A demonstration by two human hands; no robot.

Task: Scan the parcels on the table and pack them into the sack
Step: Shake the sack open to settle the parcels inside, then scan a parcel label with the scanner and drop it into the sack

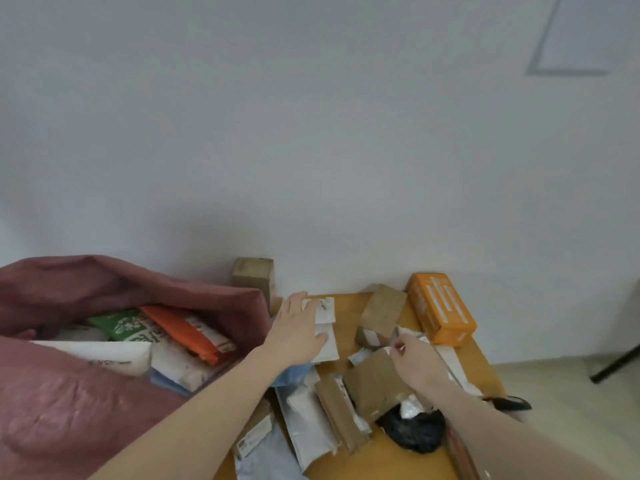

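Two hands are seen: the left hand (298,327) is laid flat, fingers straight, on a white parcel (327,336) lying lengthwise beside the sack (69,393); the right hand (414,358) pinches something small, unclear.

sack (62,393): 1 | orange box (441,308): 1 | black bag (414,433): 1 | hands: 2

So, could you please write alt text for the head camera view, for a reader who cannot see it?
Over a wooden table strewn with parcels, the left hand lies flat on a white parcel while the right hand pinches a small label beside a brown box. A dark red sack at left already holds several parcels; an orange box sits far right.
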